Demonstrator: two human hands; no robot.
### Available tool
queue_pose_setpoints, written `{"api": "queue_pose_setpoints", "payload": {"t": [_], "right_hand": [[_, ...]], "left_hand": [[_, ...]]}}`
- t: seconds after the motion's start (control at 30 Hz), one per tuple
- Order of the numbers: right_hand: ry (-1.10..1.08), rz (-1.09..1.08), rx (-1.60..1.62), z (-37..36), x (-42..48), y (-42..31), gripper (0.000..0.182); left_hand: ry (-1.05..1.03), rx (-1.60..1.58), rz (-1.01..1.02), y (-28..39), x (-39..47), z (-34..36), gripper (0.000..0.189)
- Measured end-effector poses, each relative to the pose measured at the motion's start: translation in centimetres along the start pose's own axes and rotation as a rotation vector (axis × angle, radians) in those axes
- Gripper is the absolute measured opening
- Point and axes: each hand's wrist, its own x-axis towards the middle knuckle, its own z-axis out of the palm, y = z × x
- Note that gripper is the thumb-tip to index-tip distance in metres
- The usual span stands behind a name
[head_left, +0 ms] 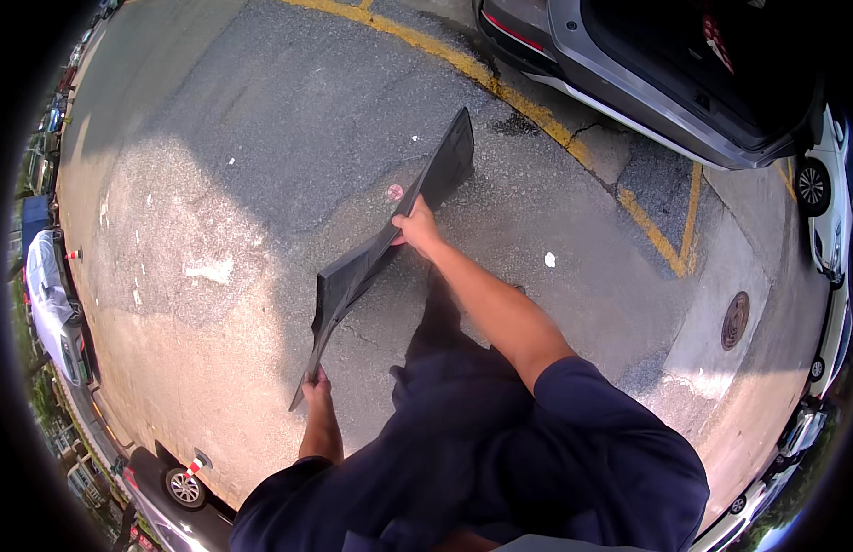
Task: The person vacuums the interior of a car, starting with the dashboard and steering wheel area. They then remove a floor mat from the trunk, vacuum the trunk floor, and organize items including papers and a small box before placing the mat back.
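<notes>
A thin black moulded mat (357, 265), which looks like a car's cargo liner, is held up above the pavement in both hands. It bends and twists along its length, and its far end (453, 155) stands nearly on edge. My right hand (418, 226) grips its edge around the middle, thumb on the upper side. Down at the near left corner, my left hand (317, 388) pinches the mat, its fingers partly hidden. Ahead to the right is a grey car with its cargo area (664, 65) exposed above the rear bumper (633, 114).
A yellow painted line (454, 58) runs along the car's rear. The asphalt (316, 103) is patched and partly sunlit. A round manhole cover (736, 320) lies at right. A covered car (45, 290) and a dark car (161, 507) stand left, a white car (823, 186) right. Red-and-white posts (194, 468) stand nearby.
</notes>
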Motion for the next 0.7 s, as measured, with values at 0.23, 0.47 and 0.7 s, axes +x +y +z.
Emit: {"api": "queue_pose_setpoints", "payload": {"t": [0.23, 0.47, 0.7], "right_hand": [[0.120, 0.027, -0.419, -11.3, -1.0, 0.3, 0.041], [0.100, 0.197, -0.249, -32.8, -10.9, 2.7, 0.052], [0.513, 0.393, -0.077, -55.3, -30.8, 10.8, 0.028]], "left_hand": [[0.276, 0.049, -0.306, -14.7, -2.5, -14.1, 0.032], [0.024, 0.224, -0.302, -32.0, -11.2, -7.3, 0.032], [-0.274, 0.695, -0.308, -49.4, -15.0, -7.1, 0.028]]}}
